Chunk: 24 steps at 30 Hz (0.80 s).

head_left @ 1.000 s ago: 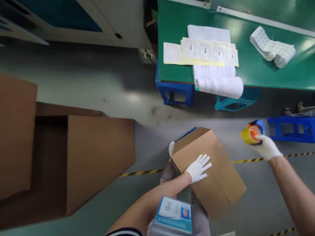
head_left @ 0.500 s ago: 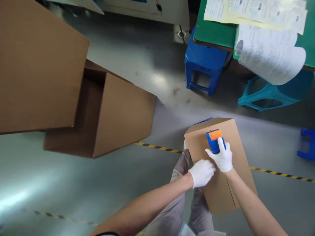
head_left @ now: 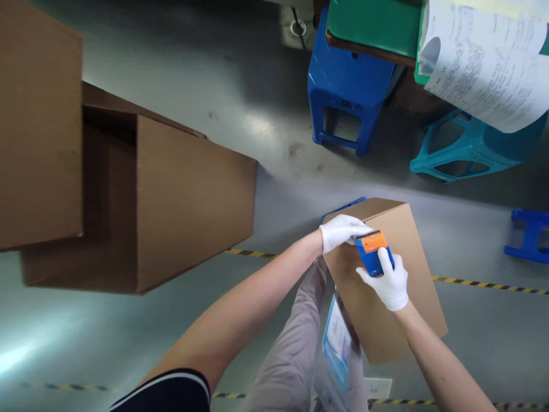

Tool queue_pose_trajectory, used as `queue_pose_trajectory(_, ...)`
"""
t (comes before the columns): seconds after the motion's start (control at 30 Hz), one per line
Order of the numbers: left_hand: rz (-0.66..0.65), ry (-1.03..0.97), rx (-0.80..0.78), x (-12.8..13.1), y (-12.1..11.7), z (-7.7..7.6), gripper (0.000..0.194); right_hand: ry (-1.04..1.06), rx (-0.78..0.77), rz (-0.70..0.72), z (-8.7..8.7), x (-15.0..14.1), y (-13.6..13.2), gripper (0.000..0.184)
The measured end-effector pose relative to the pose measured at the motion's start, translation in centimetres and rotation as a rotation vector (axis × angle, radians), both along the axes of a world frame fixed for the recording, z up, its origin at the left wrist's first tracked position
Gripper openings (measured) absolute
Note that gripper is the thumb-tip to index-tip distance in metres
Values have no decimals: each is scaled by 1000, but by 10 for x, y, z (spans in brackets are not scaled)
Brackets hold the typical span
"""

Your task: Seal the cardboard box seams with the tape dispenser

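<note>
A closed brown cardboard box [head_left: 386,320] stands in front of my legs. My right hand [head_left: 389,283], in a white glove, grips a blue and orange tape dispenser [head_left: 371,252] against the box's upper face near its far end. My left hand [head_left: 342,232], gloved too, lies over the far left edge of the box. Its fingers stretch toward the dispenser's dark front edge, and the fingertips are partly hidden there. Whether a strip of tape lies under them I cannot make out.
Large open cartons [head_left: 193,200] stand on the floor to the left. Ahead are a blue stool [head_left: 347,74], a teal stool [head_left: 467,149] and a green table [head_left: 373,26] with papers [head_left: 493,63]. Another blue stool [head_left: 532,234] stands at right. Yellow-black tape [head_left: 484,284] marks the floor.
My left hand has moved up and away from the middle of the box to its far edge, its fingers now extended. The dispenser has shifted slightly toward me. The view has moved a little.
</note>
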State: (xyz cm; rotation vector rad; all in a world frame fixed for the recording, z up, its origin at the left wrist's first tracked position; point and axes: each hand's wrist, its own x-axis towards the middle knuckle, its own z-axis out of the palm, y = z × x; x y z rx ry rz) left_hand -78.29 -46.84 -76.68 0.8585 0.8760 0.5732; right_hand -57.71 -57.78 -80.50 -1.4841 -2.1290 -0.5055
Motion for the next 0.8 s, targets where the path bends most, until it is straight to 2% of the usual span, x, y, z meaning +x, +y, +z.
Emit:
queue_pose_trajectory(0.07, 58, 63, 67, 1, -3, -7, 50, -10, -25, -3, 2, -2, -3, 72)
queue_pose_trajectory(0.13, 77, 206, 240, 2, -4, -11, 31, -14, -75, -22, 5, -2, -10, 65)
queue_pose_trajectory(0.23, 169, 379, 415, 0, 4, -12, 23, -31, -156, -99, 9, 2, -26, 61)
queue_pose_trajectory(0.33, 290, 422, 456, -6, 18, -9, 21, -83, -243, -185, 15, 5, -38, 64)
queue_pose_trajectory(0.43, 275, 406, 506, -10, 30, -8, 20, -106, -311, -240, 24, 0, -36, 67)
queue_pose_trajectory(0.6, 271, 387, 465, -10, 34, -6, 24, -99, -399, -285, 37, -13, -20, 67)
queue_pose_trajectory(0.8, 302, 383, 436, -13, 37, -5, 24, -107, -480, -305, 41, -17, -12, 68)
